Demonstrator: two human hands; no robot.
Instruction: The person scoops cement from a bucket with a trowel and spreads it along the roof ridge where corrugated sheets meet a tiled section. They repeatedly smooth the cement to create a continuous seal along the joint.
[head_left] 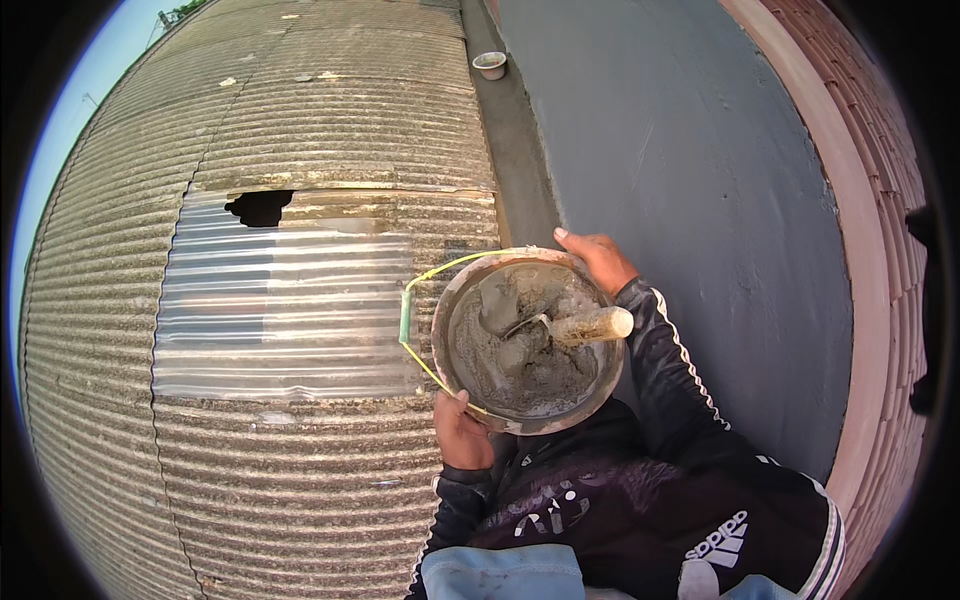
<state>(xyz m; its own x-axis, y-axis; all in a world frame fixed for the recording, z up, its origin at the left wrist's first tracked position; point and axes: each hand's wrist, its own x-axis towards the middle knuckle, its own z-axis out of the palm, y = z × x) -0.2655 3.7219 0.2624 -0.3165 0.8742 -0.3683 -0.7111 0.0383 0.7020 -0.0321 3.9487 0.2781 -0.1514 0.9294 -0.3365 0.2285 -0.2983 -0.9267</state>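
Note:
A round bucket (545,429) is held in front of my body, between both hands. My left hand (463,436) is closed on its lower left rim, beside the end of the yellow wire handle (430,367). At the upper right rim, my right hand (600,262) grips with the thumb up along the edge. The handle, with its green grip (405,317), hangs out to the left. Wet grey mortar (535,375) lies inside. A trowel (590,326) rests in it, its wooden handle pointing right and its blade partly sunk.
Left of me spreads a corrugated roof (300,470) with a translucent panel (290,310) and a jagged hole (260,208). A narrow ledge (520,160) runs ahead, bearing a small white tub (490,64). On the right rises a grey plastered wall (700,220), edged by roof tiles (895,300).

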